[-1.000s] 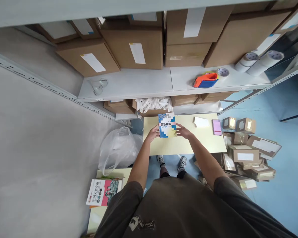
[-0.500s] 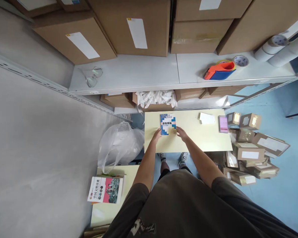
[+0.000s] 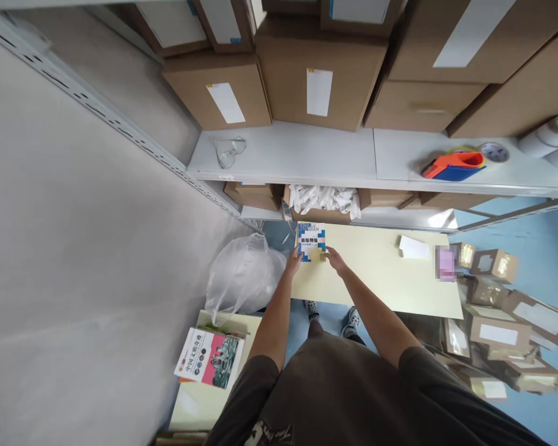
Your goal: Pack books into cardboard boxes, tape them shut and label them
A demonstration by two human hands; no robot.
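Observation:
A blue and white book (image 3: 312,240) with Chinese print on its cover is between my two hands at the left end of the pale yellow table (image 3: 367,272). My left hand (image 3: 294,260) grips its left edge, thumb side toward the cover. My right hand (image 3: 335,257) has its fingers closed at the lower right edge of the book. Whether the book rests on the tabletop or is slightly lifted, I cannot tell.
A white folded paper piece (image 3: 413,248) and a pixelated pink item (image 3: 446,263) lie at the table's right. Cartons (image 3: 497,334) crowd the floor there. A clear plastic bag (image 3: 244,275) and a book stack (image 3: 209,357) are left. The shelf (image 3: 297,148) holds a tape dispenser (image 3: 456,166).
The book has moved left along the table to its left end, with both hands moving along. My head view has turned left, so the shelf and cartons appear farther right.

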